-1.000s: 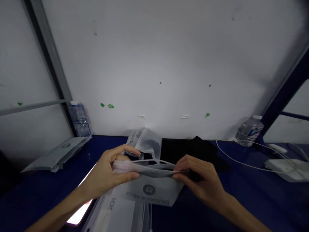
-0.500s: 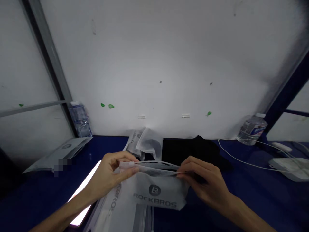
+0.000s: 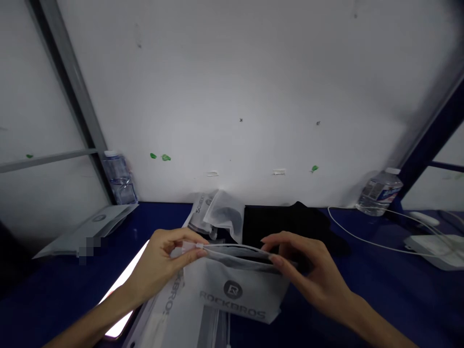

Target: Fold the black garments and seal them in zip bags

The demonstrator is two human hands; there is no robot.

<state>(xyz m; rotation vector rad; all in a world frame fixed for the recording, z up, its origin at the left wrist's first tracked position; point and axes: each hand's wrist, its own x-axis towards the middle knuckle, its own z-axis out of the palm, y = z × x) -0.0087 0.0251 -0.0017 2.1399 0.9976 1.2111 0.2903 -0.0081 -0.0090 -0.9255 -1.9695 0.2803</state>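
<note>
A frosted zip bag (image 3: 221,279) printed ROCKBROS hangs between my hands, its mouth parted along the white zip strip. My left hand (image 3: 177,249) is closed in a pinch on the left end of that strip, at the slider. At the right end of the mouth, my right hand (image 3: 308,266) has thumb and forefinger apart, the thumb at the front lip and the forefinger above the back lip. The bag's right corner is partly hidden by that hand. Beneath lie more frosted ROCKBROS bags (image 3: 181,314).
Against the wall are a filled frosted bag (image 3: 226,212) and black cloth (image 3: 290,222). A lit phone (image 3: 121,324) lies at left, near flat bags (image 3: 90,227). Bottles stand left (image 3: 121,179) and right (image 3: 380,193); a white cable (image 3: 348,234) runs to a white box (image 3: 438,251).
My right thumb and forefinger have spread apart from their pinch on the bag's edge. The mouth gapes wider and the bag's right side has dropped slightly. My left hand keeps its pinch.
</note>
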